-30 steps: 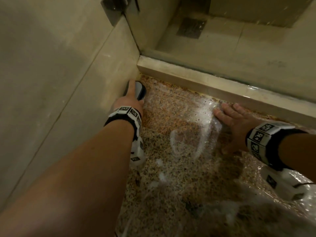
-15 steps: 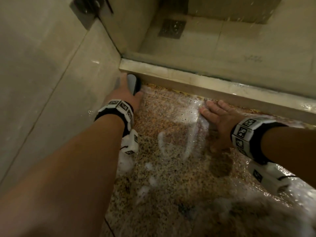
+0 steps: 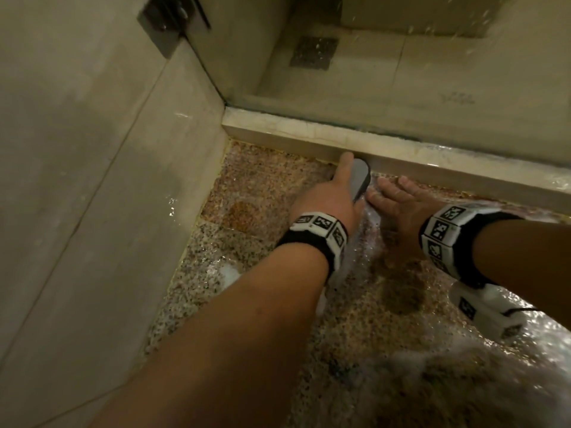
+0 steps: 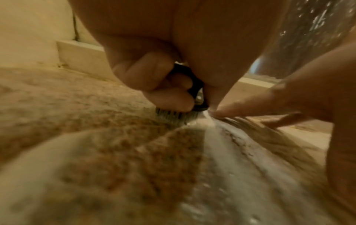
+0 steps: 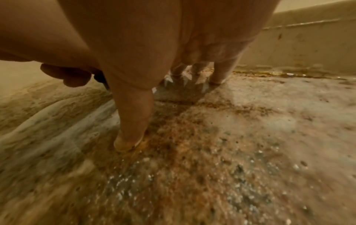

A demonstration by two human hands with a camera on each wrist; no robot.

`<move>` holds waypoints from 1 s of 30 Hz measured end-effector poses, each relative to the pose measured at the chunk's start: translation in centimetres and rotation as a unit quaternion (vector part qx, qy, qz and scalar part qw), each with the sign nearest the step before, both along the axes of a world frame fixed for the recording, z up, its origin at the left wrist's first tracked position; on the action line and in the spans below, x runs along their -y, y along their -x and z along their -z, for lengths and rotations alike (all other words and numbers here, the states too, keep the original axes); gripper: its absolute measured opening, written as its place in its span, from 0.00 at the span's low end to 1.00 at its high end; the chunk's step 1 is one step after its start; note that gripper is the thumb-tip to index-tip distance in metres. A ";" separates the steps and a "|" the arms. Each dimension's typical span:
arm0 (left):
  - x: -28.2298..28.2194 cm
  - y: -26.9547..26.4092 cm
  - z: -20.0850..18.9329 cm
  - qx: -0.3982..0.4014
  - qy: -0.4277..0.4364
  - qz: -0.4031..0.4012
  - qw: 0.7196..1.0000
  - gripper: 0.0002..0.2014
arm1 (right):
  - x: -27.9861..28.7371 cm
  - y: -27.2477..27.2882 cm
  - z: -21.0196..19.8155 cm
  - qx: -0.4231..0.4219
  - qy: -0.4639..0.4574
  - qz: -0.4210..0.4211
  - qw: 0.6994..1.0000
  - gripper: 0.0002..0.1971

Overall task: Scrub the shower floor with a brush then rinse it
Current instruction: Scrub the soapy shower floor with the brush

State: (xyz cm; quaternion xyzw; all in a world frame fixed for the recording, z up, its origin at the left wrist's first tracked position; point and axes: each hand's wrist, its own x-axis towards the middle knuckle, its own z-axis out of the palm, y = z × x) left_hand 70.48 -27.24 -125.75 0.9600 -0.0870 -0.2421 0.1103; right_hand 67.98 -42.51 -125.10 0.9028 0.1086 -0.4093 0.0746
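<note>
My left hand (image 3: 332,196) grips a grey scrub brush (image 3: 358,180) and presses it on the speckled shower floor (image 3: 234,251) right against the marble curb (image 3: 401,156). In the left wrist view the curled fingers (image 4: 154,85) wrap the brush's dark handle (image 4: 194,85), with its bristles (image 4: 171,116) on the wet stone. My right hand (image 3: 398,199) lies flat on the floor just right of the brush, fingers spread and straight. From the right wrist, the thumb (image 5: 131,121) and fingertips (image 5: 219,76) press on soapy, wet stone (image 5: 231,137).
A beige tiled wall (image 3: 77,180) closes the left side and meets the curb at the corner. Above the curb stands a glass panel with a dark metal hinge (image 3: 167,23). Beyond it lies a tiled floor with a square drain (image 3: 313,52). Foam and water cover the floor at right.
My left hand has swept the brush to the right along the curb, from the wall corner to beside my right hand. The right hand has stayed flat in place.
</note>
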 end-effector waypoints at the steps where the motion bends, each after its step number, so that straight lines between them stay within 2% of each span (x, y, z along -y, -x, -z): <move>1: -0.9 -0.3 0.1 0.004 -0.004 -0.007 1.000 0.43 | 0.1 0.0 -0.1 -0.003 -0.008 0.007 1.000 0.70; 4: -5.6 -2.2 0.3 0.023 -0.008 -0.105 0.994 0.45 | 0.3 0.0 -0.2 -0.002 -0.023 0.009 1.000 0.70; 7: -11.9 -4.5 0.5 0.044 -0.039 -0.221 0.974 0.47 | 0.4 0.0 -0.5 -0.011 -0.021 0.009 1.000 0.69; 11: -16.3 -5.9 0.4 0.042 -0.087 -0.285 0.954 0.46 | 0.4 0.1 -0.6 -0.012 -0.028 0.015 0.999 0.70; 14: -14.9 -5.7 0.6 0.056 -0.078 -0.266 0.959 0.47 | 0.4 0.1 -0.5 -0.014 -0.027 0.015 0.999 0.69; 18: -9.7 -3.7 0.4 0.068 -0.037 -0.158 0.984 0.46 | 0.5 0.0 -0.2 -0.011 -0.030 0.009 0.999 0.70; 24: -2.4 0.1 0.4 0.065 -0.028 -0.008 0.997 0.42 | 0.5 0.1 0.0 0.013 -0.016 -0.007 1.000 0.67; 26: -1.3 0.3 0.4 0.061 -0.023 -0.001 0.998 0.39 | 0.4 0.1 0.3 0.017 -0.012 -0.008 1.000 0.65; 30: -2.5 -0.8 -0.3 0.048 0.000 -0.050 0.998 0.30 | 0.8 0.0 0.5 0.002 -0.032 0.020 0.999 0.69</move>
